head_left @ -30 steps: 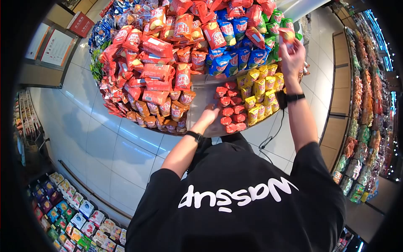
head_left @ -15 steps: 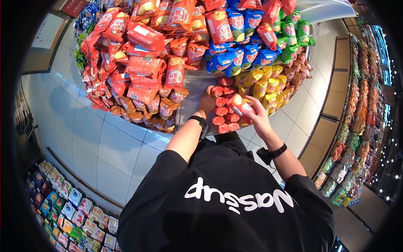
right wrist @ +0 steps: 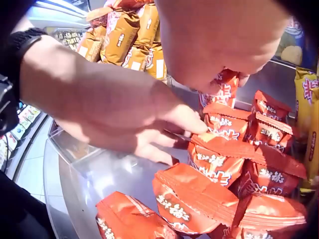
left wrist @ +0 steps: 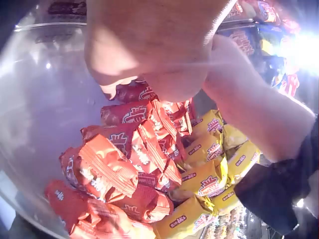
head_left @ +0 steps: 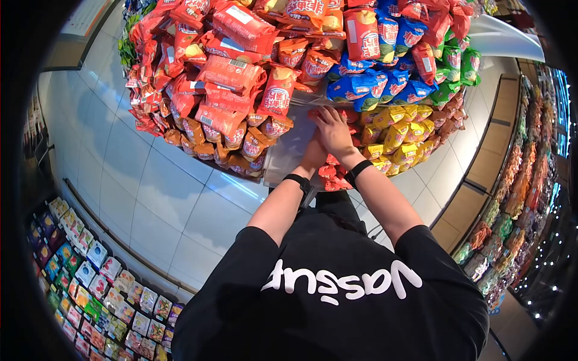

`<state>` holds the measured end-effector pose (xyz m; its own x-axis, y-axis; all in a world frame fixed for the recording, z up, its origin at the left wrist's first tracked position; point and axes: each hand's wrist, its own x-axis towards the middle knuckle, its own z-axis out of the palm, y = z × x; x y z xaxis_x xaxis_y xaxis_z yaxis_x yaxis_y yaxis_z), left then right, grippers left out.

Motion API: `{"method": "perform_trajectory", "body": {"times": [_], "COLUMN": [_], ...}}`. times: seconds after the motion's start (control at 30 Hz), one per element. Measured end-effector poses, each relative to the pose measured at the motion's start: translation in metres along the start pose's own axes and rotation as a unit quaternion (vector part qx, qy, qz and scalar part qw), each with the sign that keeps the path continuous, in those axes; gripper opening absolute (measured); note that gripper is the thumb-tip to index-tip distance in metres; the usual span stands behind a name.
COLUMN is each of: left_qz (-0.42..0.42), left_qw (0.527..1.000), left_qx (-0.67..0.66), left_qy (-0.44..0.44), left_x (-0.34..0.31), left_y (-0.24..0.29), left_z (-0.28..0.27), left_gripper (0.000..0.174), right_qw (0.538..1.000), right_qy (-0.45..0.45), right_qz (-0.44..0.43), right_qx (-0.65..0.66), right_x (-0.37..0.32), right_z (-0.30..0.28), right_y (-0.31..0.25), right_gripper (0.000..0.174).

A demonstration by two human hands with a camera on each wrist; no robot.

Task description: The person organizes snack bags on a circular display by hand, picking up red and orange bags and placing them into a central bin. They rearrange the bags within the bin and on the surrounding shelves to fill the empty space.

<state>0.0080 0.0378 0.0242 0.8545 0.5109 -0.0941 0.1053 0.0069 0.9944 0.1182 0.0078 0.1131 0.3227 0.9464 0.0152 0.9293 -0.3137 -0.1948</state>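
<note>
Right hand (head_left: pixel 333 129): fingers spread and nearly straight, laid palm-down on the upper end of the red packets (right wrist: pixel 219 167); nothing seen clasped, though what lies under the palm cannot be told.
Left hand (right wrist: pixel 114 112): fingers stretched out almost flat, tips touching the near edge of the red packets; no packet gripped. In the head view it lies partly under the right wrist.
Hands to each other: crossed close, right above left, over the same heap.
Red packets: small foil packs piled loosely in a clear bin (right wrist: pixel 94 174), several overlapping, some tilted on edge.
Neighbouring stock: yellow packets (left wrist: pixel 207 179) just beside the red ones on the person's right; blue packets (head_left: pixel 368 84) above those.
Bin surface: transparent, glossy, with a bare patch to the left of the heap.
Display: a rounded stand heaped with large orange bags (head_left: pixel 232 72) on the left side, overhanging its edge.
Floor (head_left: pixel 150 186): pale glossy tiles that reflect the lights.
Room: a shop aisle, with a low shelf of small boxed goods (head_left: pixel 90 283) at lower left and wall racks of bagged goods (head_left: pixel 512 174) along the right.
Person: black short-sleeved top with white lettering, and a dark band on each wrist.
</note>
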Motion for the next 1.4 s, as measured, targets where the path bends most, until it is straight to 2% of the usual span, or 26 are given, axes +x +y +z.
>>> {"method": "perform_trajectory", "body": {"times": [0.03, 0.07, 0.13, 0.2, 0.27, 0.33, 0.4, 0.5, 0.57, 0.6, 0.63, 0.77, 0.9, 0.97, 1.1, 1.3, 1.4], "left_qz": [-0.001, -0.069, -0.2, -0.091, -0.091, -0.196, -0.213, -0.237, -0.255, -0.269, -0.258, -0.205, -0.216, -0.228, -0.265, -0.403, -0.429], "left_qw": [1.0, 0.997, 0.973, 0.988, 0.994, 0.968, 0.971, 0.969, 0.963, 0.96, 0.964, 0.979, 0.976, 0.971, 0.939, 0.897, 0.878], "left_qx": [-0.002, 0.022, 0.069, 0.111, 0.036, -0.153, -0.111, -0.043, 0.005, -0.004, 0.005, 0.009, -0.027, 0.006, -0.217, -0.179, -0.207], "left_qy": [0.01, 0.038, 0.09, 0.063, 0.048, 0.043, 0.008, -0.048, -0.085, -0.079, -0.057, 0.01, -0.021, -0.067, -0.021, 0.03, 0.043], "left_x": [0.0, -0.001, -0.002, 0.002, 0.015, 0.03, 0.034, 0.039, 0.037, 0.035, 0.032, 0.024, 0.038, 0.045, 0.039, -0.027, -0.055], "left_y": [0.005, 0.009, 0.009, 0.008, -0.004, -0.028, -0.031, -0.022, -0.011, 0.02, 0.03, 0.014, -0.013, 0.004, -0.006, -0.006, 0.002], "left_z": [-0.002, -0.005, -0.012, -0.022, -0.019, -0.006, 0.004, 0.013, 0.014, 0.0, -0.008, -0.009, 0.018, 0.009, -0.016, -0.003, 0.025], "left_gripper": [0.064, 0.065, 0.066, 0.066, 0.067, 0.071, 0.072, 0.075, 0.076, 0.075, 0.075, 0.074, 0.074, 0.075, 0.076, 0.072, 0.07], "right_qw": [0.999, 0.996, 0.998, 0.999, 0.999, 0.997, 0.993, 0.992, 0.987, 0.984, 0.98, 0.97, 0.968, 0.966, 0.96, 0.953, 0.957], "right_qy": [-0.043, -0.085, -0.064, -0.035, -0.003, -0.011, 0.009, -0.043, -0.039, -0.04, -0.041, -0.065, -0.055, -0.051, -0.063, -0.074, -0.054], "right_qz": [0.011, 0.022, 0.013, 0.016, 0.028, 0.051, 0.057, 0.065, 0.076, 0.08, 0.085, 0.105, 0.125, 0.131, 0.121, 0.087, 0.075], "right_qx": [-0.001, -0.001, -0.015, -0.009, 0.015, 0.061, 0.1, 0.102, 0.134, 0.153, 0.172, 0.208, 0.21, 0.218, 0.246, 0.282, 0.273], "right_x": [-0.001, -0.004, -0.008, -0.011, -0.017, -0.033, -0.055, -0.092, -0.116, -0.127, -0.137, -0.168, -0.184, -0.189, -0.201, -0.215, -0.23], "right_z": [0.005, 0.009, 0.013, 0.008, -0.017, -0.036, -0.051, -0.066, -0.079, -0.081, -0.083, -0.087, -0.087, -0.088, -0.09, -0.108, -0.11], "right_y": [0.004, 0.007, 0.007, 0.003, -0.011, -0.018, -0.021, -0.016, -0.018, -0.018, -0.017, -0.014, -0.01, -0.006, 0.003, 0.029, 0.047], "right_gripper": [0.044, 0.047, 0.054, 0.06, 0.065, 0.066, 0.064, 0.061, 0.058, 0.058, 0.058, 0.058, 0.055, 0.055, 0.055, 0.053, 0.052]}}
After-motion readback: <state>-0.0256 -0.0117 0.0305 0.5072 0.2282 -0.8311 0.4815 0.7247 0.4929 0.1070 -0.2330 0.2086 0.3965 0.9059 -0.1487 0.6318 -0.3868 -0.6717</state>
